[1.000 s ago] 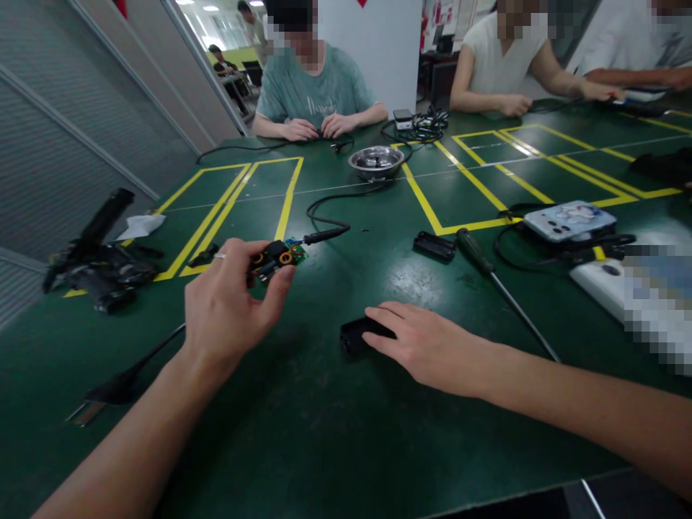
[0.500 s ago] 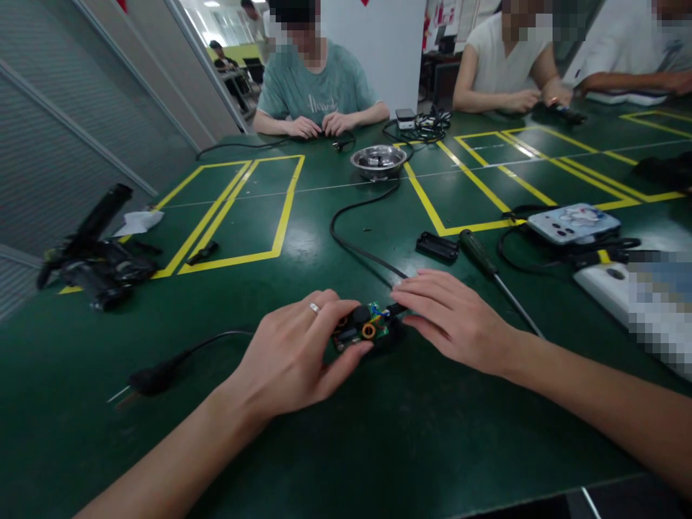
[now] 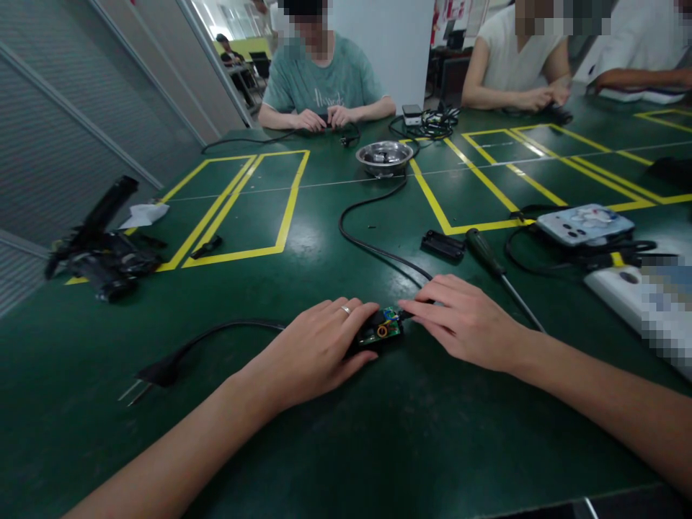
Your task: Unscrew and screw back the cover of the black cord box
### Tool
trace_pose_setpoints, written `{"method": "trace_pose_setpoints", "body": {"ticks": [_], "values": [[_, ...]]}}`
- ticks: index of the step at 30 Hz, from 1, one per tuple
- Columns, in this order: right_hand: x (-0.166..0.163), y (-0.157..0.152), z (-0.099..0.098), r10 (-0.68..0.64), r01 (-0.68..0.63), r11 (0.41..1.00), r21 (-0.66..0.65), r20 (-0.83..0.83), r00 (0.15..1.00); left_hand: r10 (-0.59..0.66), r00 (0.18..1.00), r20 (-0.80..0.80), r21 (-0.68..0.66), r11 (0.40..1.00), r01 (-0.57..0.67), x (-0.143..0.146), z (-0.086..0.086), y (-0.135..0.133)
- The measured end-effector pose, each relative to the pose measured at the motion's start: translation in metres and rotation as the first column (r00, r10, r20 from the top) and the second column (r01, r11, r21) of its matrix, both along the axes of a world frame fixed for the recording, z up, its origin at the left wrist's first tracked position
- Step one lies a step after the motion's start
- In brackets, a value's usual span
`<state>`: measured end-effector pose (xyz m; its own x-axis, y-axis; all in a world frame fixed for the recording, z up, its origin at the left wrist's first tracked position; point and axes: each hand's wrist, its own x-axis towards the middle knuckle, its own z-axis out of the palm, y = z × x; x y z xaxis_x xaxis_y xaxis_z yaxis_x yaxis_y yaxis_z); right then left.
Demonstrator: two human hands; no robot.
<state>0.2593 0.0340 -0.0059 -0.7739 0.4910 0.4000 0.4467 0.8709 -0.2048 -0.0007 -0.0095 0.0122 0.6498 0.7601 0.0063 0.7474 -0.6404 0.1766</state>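
Observation:
A small green circuit board [image 3: 383, 329] with copper coils sits in a black case half on the green table [image 3: 303, 447], just in front of me. My left hand [image 3: 318, 349] lies over its left side, fingers curled around it. From the right, my right hand [image 3: 465, 321] touches the board's right end, where a black cable [image 3: 367, 245] joins it. Another black cord with a two-pin plug [image 3: 156, 375] trails off to the left.
A black case lid [image 3: 443, 245] and a screwdriver [image 3: 489, 259] lie behind my right hand. A steel bowl [image 3: 385, 157] stands mid-table, and black parts [image 3: 102, 259] are piled at left. A phone [image 3: 584, 223] and a white device [image 3: 621, 292] lie right. Other people sit across the table.
My left hand carried the circuit board from the left down to the black case near my right hand. Both hands now rest on it, and the cables followed.

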Motion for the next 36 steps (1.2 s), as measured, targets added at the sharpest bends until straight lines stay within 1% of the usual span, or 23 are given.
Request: {"method": "trace_pose_setpoints", "body": {"ticks": [5,9,13,18,20,27,31,36], "values": [[-0.0005,-0.0005,-0.0005,0.000,0.001,1.000,-0.019,0.063,0.998,-0.032,0.999,0.009,0.021,0.999,0.032,-0.0012,-0.0003,0.0011],[-0.0024,-0.0022,-0.0017,0.021,-0.017,0.999,-0.039,0.101,0.995,-0.047,0.999,-0.016,0.027,0.999,0.048,-0.0015,-0.0007,0.0017],[-0.0042,-0.0047,-0.0023,0.005,0.004,0.995,-0.102,0.088,0.996,-0.060,0.998,-0.026,0.026,0.998,0.061,-0.0027,-0.0009,0.0022],[-0.0046,-0.0063,0.0000,-0.028,0.037,0.975,-0.218,0.042,0.999,-0.062,0.997,-0.041,0.010,0.998,0.063,-0.0027,-0.0001,0.0022],[-0.0042,-0.0063,0.0012,-0.034,0.045,0.970,-0.239,0.048,0.998,-0.058,0.997,-0.043,0.004,0.998,0.058,-0.0024,-0.0002,0.0023],[-0.0022,-0.0049,0.0022,-0.048,0.061,0.965,-0.255,0.058,0.997,-0.068,0.997,-0.038,-0.015,0.998,0.068,-0.0030,-0.0005,0.0039],[-0.0024,-0.0055,-0.0004,-0.057,0.068,0.963,-0.261,0.051,0.997,-0.079,0.997,-0.026,-0.014,0.997,0.078,-0.0036,-0.0012,0.0046],[-0.0035,-0.0057,-0.0038,-0.045,0.058,0.967,-0.249,0.057,0.997,-0.058,0.998,-0.019,-0.022,0.998,0.058,-0.0016,-0.0026,0.0042]]}}
